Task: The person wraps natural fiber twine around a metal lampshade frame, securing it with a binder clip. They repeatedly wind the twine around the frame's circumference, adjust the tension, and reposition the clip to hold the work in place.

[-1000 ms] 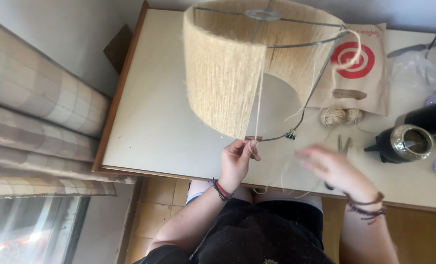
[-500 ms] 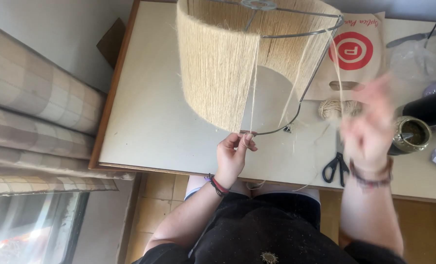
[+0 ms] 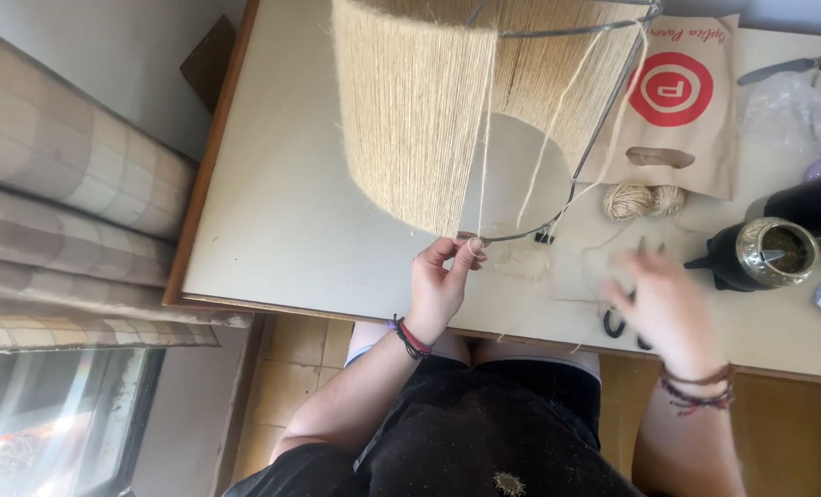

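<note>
Here, everything is placed against the lampshade frame.
Lampshade frame (image 3: pixel 484 101): wire drum standing on the pale table (image 3: pixel 282 221), its left part wrapped in jute twine (image 3: pixel 410 110), its right part bare wire.
Left hand (image 3: pixel 440 285): at the frame's lower ring, thumb and fingertips pinched shut on the twine where the wrapping ends.
Right hand (image 3: pixel 664 304): blurred, to the right of the frame and below it, above the table edge; whether it is open or closed cannot be told.
Scissors (image 3: pixel 624 317): just under the right hand, partly hidden.
Twine ball (image 3: pixel 645 200): right of the frame's base, beside the paper bag (image 3: pixel 687 110).
Dark cup (image 3: pixel 769 250): further right of the frame.
</note>
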